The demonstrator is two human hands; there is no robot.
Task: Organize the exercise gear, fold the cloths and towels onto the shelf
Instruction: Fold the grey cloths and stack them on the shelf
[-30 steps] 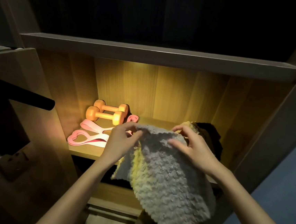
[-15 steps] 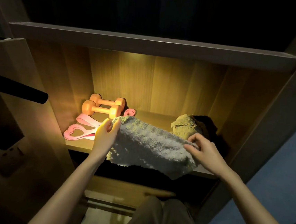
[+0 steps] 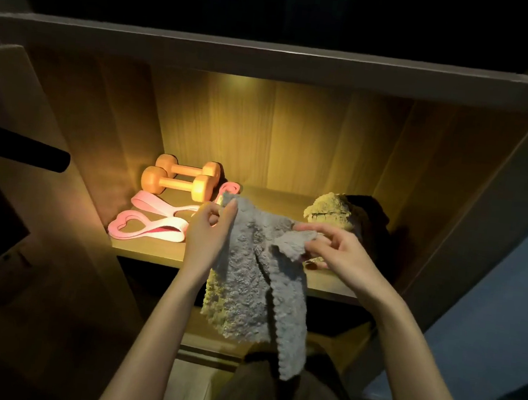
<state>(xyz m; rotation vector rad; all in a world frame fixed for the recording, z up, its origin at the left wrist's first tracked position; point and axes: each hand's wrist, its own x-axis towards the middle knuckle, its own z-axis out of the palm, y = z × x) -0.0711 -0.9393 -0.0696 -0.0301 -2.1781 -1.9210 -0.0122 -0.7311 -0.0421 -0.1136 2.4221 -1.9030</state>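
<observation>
Grey towel (image 3: pixel 250 263) held before shelf (image 3: pixel 148 248), hanging limp; left hand (image 3: pixel 208 226) pinches top corner, right hand (image 3: pixel 332 248) pinches adjacent edge; likely light, floppy, non-slippery – best gripped at corners to fold flat

Two bare arms run up from the lower edge. Left hand (image 3: pixel 206 236) and right hand (image 3: pixel 344 259) are uncovered, and the forearms (image 3: pixel 160 325) are slim and bare down to the frame edge. Fingers (image 3: pixel 233 208) are bare. Dark spot at the right thumb tip, maybe nail colour, can't tell. Between the arms are drab olive-khaki trousers (image 3: pixel 243 397), plain fabric, creased, mostly in shadow.
</observation>
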